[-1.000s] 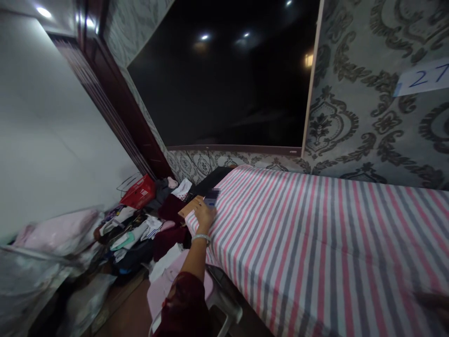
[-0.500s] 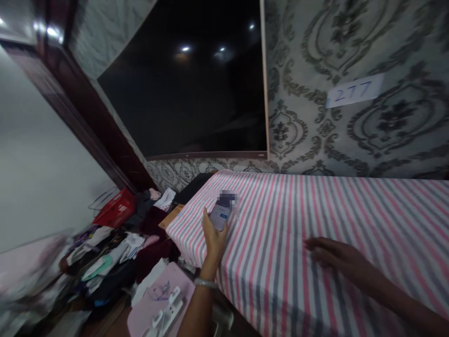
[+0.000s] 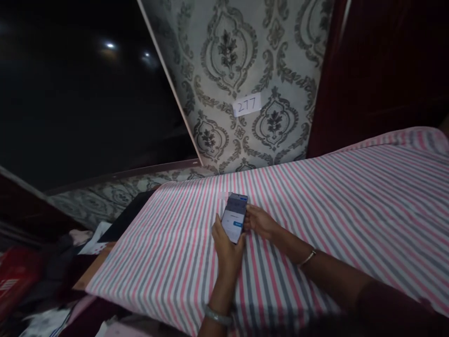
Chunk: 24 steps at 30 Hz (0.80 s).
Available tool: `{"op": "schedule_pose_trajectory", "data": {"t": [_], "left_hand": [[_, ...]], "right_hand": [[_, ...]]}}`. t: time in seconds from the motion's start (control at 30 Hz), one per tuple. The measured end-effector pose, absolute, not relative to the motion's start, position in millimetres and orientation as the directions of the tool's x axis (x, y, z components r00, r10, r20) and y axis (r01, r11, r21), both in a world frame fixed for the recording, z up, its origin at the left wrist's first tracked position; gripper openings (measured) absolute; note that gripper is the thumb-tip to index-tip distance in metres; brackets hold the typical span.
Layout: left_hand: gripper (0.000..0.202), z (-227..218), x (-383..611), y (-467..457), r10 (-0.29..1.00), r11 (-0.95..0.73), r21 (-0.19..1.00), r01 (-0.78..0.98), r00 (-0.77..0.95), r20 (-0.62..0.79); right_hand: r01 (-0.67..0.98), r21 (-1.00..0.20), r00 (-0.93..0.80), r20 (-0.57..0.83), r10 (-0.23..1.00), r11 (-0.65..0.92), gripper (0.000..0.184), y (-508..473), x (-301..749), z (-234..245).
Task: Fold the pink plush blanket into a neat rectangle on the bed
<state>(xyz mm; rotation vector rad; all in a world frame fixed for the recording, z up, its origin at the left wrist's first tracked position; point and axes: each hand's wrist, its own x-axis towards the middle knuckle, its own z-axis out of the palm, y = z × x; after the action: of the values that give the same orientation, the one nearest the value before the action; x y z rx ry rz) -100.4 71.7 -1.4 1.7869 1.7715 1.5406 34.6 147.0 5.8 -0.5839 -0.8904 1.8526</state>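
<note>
My left hand [image 3: 227, 248] grips a smartphone [image 3: 235, 219] with a lit screen, held upright over the pink, grey and white striped cloth [image 3: 315, 196] that covers the table. A bracelet sits on that wrist. My right hand [image 3: 260, 222] reaches in from the right and its fingers touch the phone's right edge; a bangle is on that wrist too. Both hands are close together near the middle of the cloth.
A patterned wall carries a paper label reading 277 [image 3: 247, 105]. A large dark screen [image 3: 80, 103] fills the upper left. Dark red curtain [image 3: 386, 70] hangs at upper right. Clothes and a red basket [image 3: 16, 281] lie in a heap at lower left.
The view has swung right. My left hand has carried the phone from the cloth's left corner toward its middle, and my right hand has come in from the right to meet the phone.
</note>
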Motion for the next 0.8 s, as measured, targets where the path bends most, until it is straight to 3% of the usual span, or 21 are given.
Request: {"op": "schedule_pose_trajectory", "data": {"t": [0.07,0.17,0.23,0.33,0.4,0.53,0.63,0.8], "left_hand": [[0.092,5,-91,79,0.886,-0.239,0.849,0.471,-0.252,0.389],[0.082,17,-81,95,0.979,-0.093,0.993,0.066,-0.174,0.104],[0.063,25,-75,110,0.996,0.092,0.974,-0.207,0.004,-0.093],[0.042,34,-62,132,0.930,0.358,0.846,-0.395,0.235,-0.284],[0.043,37,-52,145,0.889,0.446,0.782,-0.435,0.316,-0.331],[0.054,34,-34,162,0.837,0.517,0.706,-0.485,0.461,-0.296],[0.057,27,-23,170,0.855,0.480,0.703,-0.525,0.458,-0.243],[0.057,18,-10,177,0.874,0.482,0.689,-0.541,0.357,-0.331]], "right_hand": [[-0.523,-0.812,-0.365,-0.062,0.929,-0.259,0.023,152,52,8],[-0.437,-0.861,-0.315,-0.124,0.941,-0.260,0.021,160,77,12],[-0.408,-0.875,-0.305,-0.138,0.942,-0.260,0.019,166,92,14],[-0.408,-0.881,-0.288,-0.125,0.950,-0.239,0.019,175,108,19],[-0.405,-0.889,-0.274,-0.103,0.956,-0.212,0.020,181,117,23],[-0.395,-0.907,-0.227,-0.055,0.972,-0.144,0.023,191,134,30],[-0.390,-0.917,-0.176,-0.008,0.984,-0.078,0.028,194,143,30],[-0.357,-0.934,-0.094,0.050,0.994,0.013,0.039,191,141,25]]}}
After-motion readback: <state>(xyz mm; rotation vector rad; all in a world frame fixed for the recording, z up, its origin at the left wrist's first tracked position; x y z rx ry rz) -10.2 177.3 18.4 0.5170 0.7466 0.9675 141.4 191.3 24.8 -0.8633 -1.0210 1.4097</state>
